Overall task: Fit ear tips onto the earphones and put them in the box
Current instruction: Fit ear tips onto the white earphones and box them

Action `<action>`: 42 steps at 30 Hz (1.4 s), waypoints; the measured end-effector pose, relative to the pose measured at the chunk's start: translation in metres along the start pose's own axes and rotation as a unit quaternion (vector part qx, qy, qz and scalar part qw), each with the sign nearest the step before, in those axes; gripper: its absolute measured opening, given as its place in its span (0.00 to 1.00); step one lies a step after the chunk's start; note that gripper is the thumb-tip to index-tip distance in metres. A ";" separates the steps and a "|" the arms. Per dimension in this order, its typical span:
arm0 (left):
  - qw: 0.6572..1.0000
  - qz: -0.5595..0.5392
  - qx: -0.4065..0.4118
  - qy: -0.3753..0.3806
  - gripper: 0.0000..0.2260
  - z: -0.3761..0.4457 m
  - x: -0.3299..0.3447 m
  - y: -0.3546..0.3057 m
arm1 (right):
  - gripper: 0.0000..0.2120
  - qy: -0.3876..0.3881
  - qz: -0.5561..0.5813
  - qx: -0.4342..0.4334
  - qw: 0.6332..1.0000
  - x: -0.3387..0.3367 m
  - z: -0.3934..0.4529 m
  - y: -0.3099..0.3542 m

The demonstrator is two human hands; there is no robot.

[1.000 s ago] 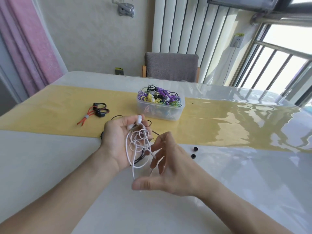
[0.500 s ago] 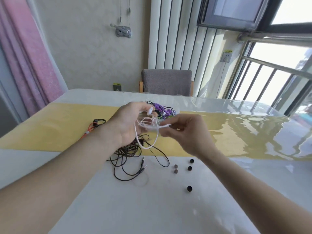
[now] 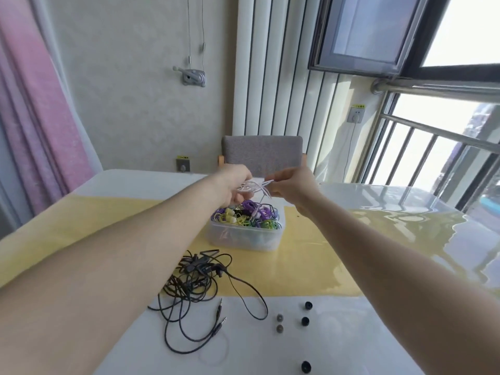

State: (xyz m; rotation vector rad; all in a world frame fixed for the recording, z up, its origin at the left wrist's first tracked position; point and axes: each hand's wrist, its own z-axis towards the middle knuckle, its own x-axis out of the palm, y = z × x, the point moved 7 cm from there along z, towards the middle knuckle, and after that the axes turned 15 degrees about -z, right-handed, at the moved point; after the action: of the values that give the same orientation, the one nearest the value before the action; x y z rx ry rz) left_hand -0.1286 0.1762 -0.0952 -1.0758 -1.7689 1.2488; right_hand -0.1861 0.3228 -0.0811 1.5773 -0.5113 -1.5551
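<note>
Both hands are raised above the clear box (image 3: 244,238) at the far middle of the counter (image 3: 270,347). The left hand (image 3: 234,186) and right hand (image 3: 293,186) each pinch the bundled white earphones (image 3: 254,186) between them. Black earphones (image 3: 194,280) lie tangled nearer, with loose ear tips (image 3: 305,321) to their right.

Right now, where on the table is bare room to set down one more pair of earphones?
Free: the yellow runner between the clear box and the loose ear tips, and the white tabletop right of those tips. Crowded: the black earphone cables in front of the box. Both hands, left and right, hold white earphones over the box.
</note>
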 end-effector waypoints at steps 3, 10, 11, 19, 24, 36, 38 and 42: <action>0.985 0.069 0.092 -0.125 0.11 0.014 -0.018 0.006 | 0.09 -0.046 -0.062 -0.002 0.997 0.007 0.005 -0.019; 0.829 0.437 0.296 -0.184 0.11 0.006 -0.010 -0.003 | 0.18 -0.015 -0.135 -0.110 0.985 0.022 -0.011 -0.006; 0.799 0.476 0.313 -0.191 0.11 0.004 -0.006 -0.003 | 0.18 0.005 -0.138 -0.134 0.981 0.028 -0.016 -0.003; 0.789 0.471 0.370 -0.135 0.05 -0.002 -0.007 0.008 | 0.18 0.055 -0.355 -0.266 0.894 0.071 -0.022 -0.005; 0.804 0.464 0.371 -0.017 0.16 0.000 -0.019 0.027 | 0.13 0.079 -0.357 -0.245 0.898 0.069 -0.017 -0.003; 0.825 0.489 0.256 0.119 0.17 0.006 -0.033 0.030 | 0.15 0.113 -0.386 -0.264 0.876 0.060 -0.009 0.000; 0.798 0.537 0.249 0.114 0.18 0.004 -0.024 0.021 | 0.15 0.112 -0.363 -0.287 0.880 0.057 -0.014 0.006; 0.755 0.597 0.261 0.074 0.21 -0.003 -0.009 0.009 | 0.18 0.095 -0.341 -0.290 0.889 0.036 -0.017 0.010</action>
State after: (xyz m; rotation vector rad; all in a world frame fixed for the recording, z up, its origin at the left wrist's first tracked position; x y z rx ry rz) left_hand -0.1200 0.1705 -0.1037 -1.9263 -0.3354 2.0931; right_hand -0.1615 0.2936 -0.0974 1.4579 0.6510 -1.7870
